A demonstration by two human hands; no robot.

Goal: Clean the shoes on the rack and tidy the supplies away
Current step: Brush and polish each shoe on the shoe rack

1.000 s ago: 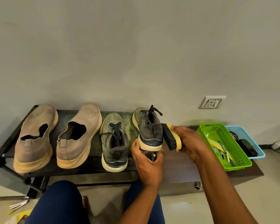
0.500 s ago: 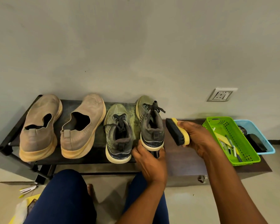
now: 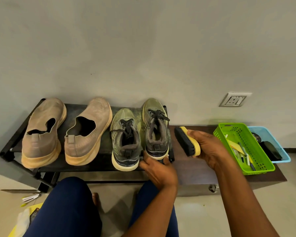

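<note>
While at rack (image 3: 99,164) front edge: left hand (image 3: 158,170) gripping sneaker (image 3: 155,129) heel; right hand (image 3: 210,149) clamped on brush (image 3: 186,142).

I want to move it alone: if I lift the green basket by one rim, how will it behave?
The green basket has thin perforated walls, so it probably flexes a little. It looks light. The loose pens inside would likely slide toward the lower end.

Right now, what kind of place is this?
Probably a home entryway or hallway corner: a low shoe rack against a plain wall, a wall socket just above it, and two plastic baskets of supplies, one green, one blue, on a floor mat.
</note>
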